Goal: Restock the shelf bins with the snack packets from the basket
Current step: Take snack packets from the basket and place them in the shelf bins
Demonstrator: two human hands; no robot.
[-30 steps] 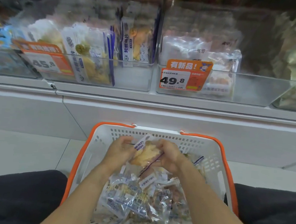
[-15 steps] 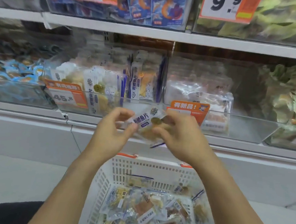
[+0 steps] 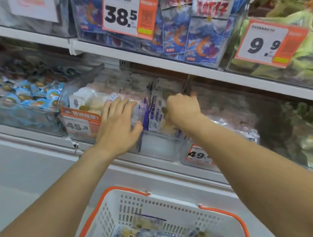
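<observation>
The left hand [image 3: 119, 122], fingers spread and grasping nothing, presses the standing packets [image 3: 88, 101] aside in the clear bin [image 3: 158, 147]. The right hand [image 3: 182, 107] pinches a snack packet [image 3: 157, 114], lowering it into the gap. Step: insertion. Next: release, then return to the basket [image 3: 143, 196].

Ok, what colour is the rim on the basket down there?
Orange, around a white slotted basket; the rim shows best in the head view.

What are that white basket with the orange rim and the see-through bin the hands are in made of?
Basket: looks like rigid moulded plastic, matte white, given its slotted walls and orange rim. Bin: seems clear glossy acrylic or similar hard plastic; packets show through its front wall, which catches light.
</observation>
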